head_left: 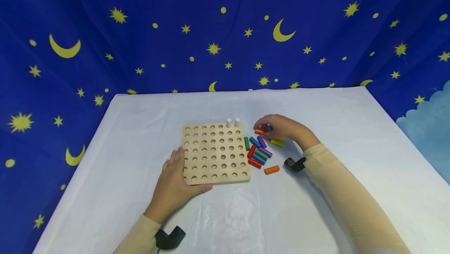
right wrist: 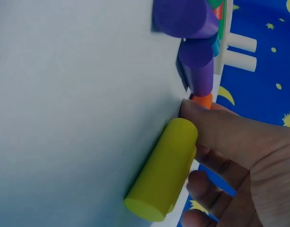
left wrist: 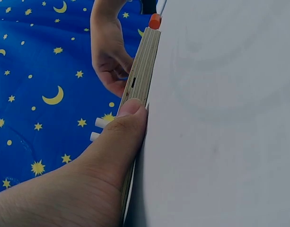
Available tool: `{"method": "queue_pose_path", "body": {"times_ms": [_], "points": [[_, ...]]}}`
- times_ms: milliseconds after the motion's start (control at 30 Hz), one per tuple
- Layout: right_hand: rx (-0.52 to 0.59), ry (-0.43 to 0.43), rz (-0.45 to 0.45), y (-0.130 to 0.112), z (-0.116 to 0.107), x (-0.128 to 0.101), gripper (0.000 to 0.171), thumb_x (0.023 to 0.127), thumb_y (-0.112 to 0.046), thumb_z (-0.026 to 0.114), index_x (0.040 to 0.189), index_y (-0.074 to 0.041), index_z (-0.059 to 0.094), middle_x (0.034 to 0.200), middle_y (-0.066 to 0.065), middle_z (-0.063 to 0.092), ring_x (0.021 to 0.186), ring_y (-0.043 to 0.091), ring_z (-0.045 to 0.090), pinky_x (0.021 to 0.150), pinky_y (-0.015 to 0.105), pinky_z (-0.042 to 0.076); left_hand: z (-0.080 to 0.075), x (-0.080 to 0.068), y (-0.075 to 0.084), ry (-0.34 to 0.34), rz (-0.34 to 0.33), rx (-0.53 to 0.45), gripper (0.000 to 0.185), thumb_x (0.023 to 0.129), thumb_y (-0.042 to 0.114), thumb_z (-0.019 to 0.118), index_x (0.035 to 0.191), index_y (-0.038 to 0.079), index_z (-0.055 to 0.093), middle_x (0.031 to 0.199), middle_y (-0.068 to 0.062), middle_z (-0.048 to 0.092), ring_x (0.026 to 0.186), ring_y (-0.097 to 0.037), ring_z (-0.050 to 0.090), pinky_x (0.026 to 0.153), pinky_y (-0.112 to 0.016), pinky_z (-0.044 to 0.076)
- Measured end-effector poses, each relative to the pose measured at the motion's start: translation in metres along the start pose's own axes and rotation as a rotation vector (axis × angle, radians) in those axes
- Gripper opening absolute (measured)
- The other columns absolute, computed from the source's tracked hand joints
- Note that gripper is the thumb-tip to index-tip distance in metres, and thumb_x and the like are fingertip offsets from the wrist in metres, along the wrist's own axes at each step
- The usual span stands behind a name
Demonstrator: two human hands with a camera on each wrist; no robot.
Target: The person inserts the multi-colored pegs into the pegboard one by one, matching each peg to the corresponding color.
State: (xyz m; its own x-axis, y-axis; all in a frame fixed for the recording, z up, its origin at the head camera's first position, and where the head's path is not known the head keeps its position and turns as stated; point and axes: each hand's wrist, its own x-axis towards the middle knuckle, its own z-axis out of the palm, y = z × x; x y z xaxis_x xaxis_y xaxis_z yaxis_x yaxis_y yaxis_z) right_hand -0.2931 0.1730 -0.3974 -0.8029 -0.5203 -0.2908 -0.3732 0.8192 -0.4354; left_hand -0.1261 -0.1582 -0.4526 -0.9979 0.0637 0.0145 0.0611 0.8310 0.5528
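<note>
1. The left hand (head_left: 174,185) lies flat on the white table (head_left: 105,168) at the near left corner of the wooden pegboard (head_left: 214,154). Its fingers are straight and relaxed, and in the left wrist view the thumb (left wrist: 128,118) presses against the board's edge (left wrist: 140,80), steadying it rather than gripping it.
2. The pegboard is a square grid of round holes, nearly all of them unfilled. Only two pale pegs (head_left: 233,122) stand upright, side by side in the far right corner. Judging from this, the filling has barely begun and almost every hole is left.
3. Just right of the board lies a loose cluster of coloured pegs (head_left: 258,152) on their sides: green, blue, purple and red, with one orange peg (head_left: 272,170) a little apart at the near end and a yellow peg (head_left: 277,142) just beside the right hand.
4. The right hand (head_left: 281,129) reaches over the far end of the cluster, fingers curled down. Its fingertips close on another orange peg (head_left: 259,131), which lies on the table just beside the board's far right corner; in the right wrist view the thumb (right wrist: 215,130) touches both it and the yellow peg (right wrist: 161,175).
</note>
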Motion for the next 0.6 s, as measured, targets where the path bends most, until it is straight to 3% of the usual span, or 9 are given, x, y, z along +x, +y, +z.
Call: {"method": "queue_pose_path", "body": {"times_ms": [600], "points": [[0.079, 0.088, 0.02, 0.0046, 0.0043, -0.0017, 0.029, 0.092, -0.02, 0.071, 0.12, -0.022, 0.064, 0.109, 0.004, 0.066, 0.093, 0.023, 0.057, 0.085, 0.037, 0.052, 0.0016, -0.0007, -0.001, 0.005, 0.001, 0.01, 0.145, 0.058, 0.079, 0.078, 0.158, -0.002, 0.01, 0.164, -0.023, 0.014, 0.154, -0.04, 0.012, 0.126, -0.053, 0.011]]}}
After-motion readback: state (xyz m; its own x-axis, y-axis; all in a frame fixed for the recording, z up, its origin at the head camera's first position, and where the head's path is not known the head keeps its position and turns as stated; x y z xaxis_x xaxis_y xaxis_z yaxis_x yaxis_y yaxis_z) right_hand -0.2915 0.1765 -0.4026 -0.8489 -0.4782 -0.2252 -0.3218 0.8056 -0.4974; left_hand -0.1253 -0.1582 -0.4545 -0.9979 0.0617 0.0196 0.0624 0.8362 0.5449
